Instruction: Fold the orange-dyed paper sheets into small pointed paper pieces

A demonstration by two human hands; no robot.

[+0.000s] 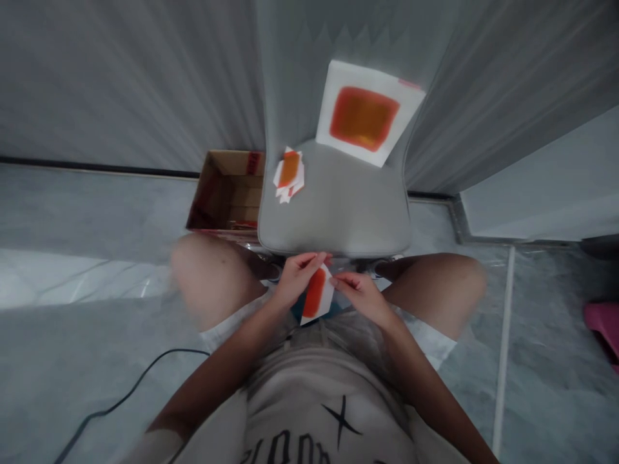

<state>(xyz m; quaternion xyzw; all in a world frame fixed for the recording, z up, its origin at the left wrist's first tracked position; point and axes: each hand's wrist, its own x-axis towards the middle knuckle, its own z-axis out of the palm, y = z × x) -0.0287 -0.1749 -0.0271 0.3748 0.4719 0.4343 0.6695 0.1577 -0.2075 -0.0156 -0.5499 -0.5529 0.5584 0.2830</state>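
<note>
Your left hand (300, 278) and right hand (363, 298) grip narrowly, fingers pinching a white card (316, 295) with an orange-red patch above your lap. Ahead, a small pile of cards (289, 175) lies on the grey chair seat (333, 209), and a larger orange-patched sheet (362, 111) stands against the backrest.

Two hands show, one left hand (300, 278) and one right hand (362, 296), with one white card (316, 295) bearing one orange patch between them. Two bare knees, one left knee (207, 277) and one right knee (447, 287), sit below one gray chair (333, 206). The chair carries two lots of paper: one large white sheet (362, 116) with one orange square, and one small pile of white-and-orange paper pieces (289, 175), their number impossible to tell. Nearby are one cardboard box (227, 193), one black cable (130, 386), and one pink object (602, 328).
</note>
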